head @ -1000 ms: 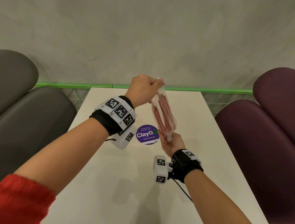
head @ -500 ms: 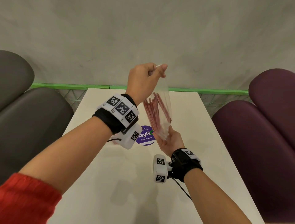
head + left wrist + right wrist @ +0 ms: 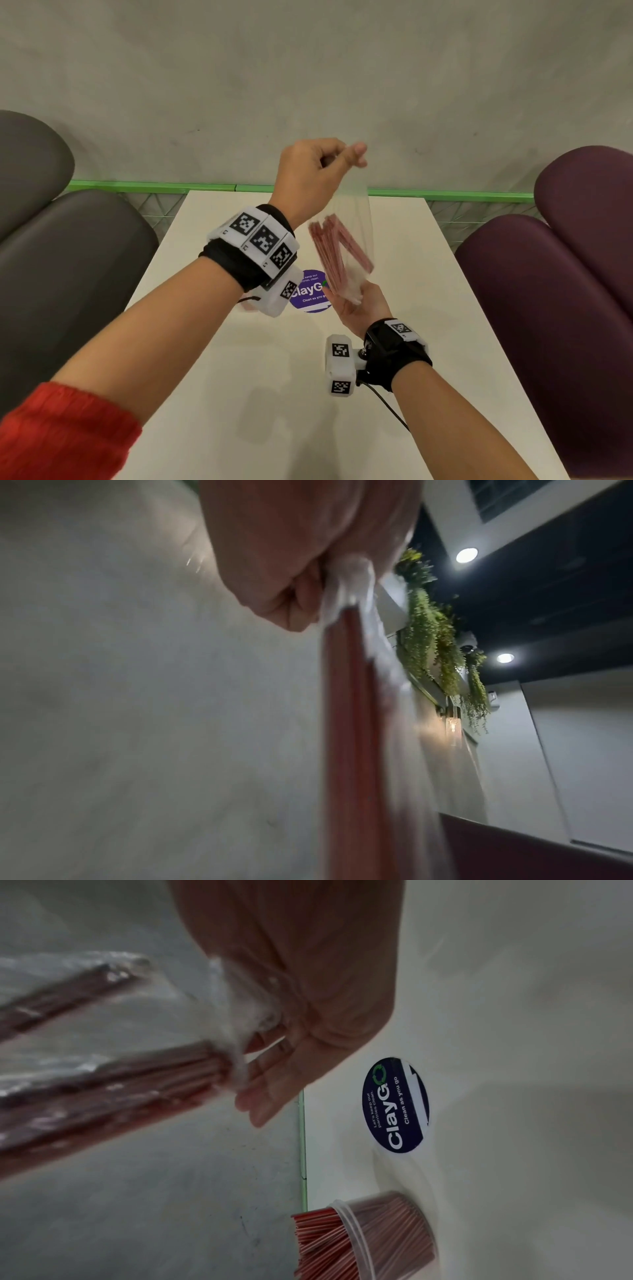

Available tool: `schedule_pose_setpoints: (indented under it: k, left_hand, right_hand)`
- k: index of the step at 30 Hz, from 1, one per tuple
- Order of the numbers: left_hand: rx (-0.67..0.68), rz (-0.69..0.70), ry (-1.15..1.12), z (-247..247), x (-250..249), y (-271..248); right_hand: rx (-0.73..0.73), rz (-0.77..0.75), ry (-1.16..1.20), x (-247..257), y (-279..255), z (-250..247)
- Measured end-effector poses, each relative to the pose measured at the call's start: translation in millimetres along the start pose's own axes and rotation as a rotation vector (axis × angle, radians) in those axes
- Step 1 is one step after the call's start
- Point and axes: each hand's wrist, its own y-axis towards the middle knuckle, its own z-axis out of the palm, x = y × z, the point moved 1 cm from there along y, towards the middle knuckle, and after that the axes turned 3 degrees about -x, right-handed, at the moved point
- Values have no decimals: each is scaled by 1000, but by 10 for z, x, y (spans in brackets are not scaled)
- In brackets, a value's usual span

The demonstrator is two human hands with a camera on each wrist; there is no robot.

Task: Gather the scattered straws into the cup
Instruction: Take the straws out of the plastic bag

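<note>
Straws (image 3: 337,253) in bag (image 3: 356,212); midair

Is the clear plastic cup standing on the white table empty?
No, the clear plastic cup is packed full of thin red straws that stick out past its rim.

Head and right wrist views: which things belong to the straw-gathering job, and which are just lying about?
Job: clear bag of red straws, left hand pinching its top, right hand at its bottom, clear cup of red straws.
Lying about: ClayGo sticker, grey seats, purple seats.
</note>
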Motion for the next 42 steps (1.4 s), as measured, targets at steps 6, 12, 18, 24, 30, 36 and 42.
schedule_pose_setpoints:
  k: [6, 12, 18, 24, 30, 36, 42]
  left_hand:
    - [9, -98, -70, 70, 99, -72]
    - [118, -297, -192, 138, 431, -349]
    - [127, -390, -304, 303, 563, -648]
    - [-165, -316, -177, 203, 600, -494]
    - [-246, -363, -342, 252, 612, -473]
    - [-327, -328, -445, 267, 498, -441]
    - [-375, -366, -692, 267, 471, -435]
  right_hand:
    - [13, -14, -47, 31, -37, 33]
    - [-88, -18, -20, 19, 31, 43]
    - [-34, -90, -122, -32, 77, 103]
    - [-157, -170, 78, -14, 189, -78]
    - [-45, -134, 65, -92, 105, 51]
    - [70, 6, 87, -199, 99, 45]
    - [92, 10, 46, -173, 9, 79]
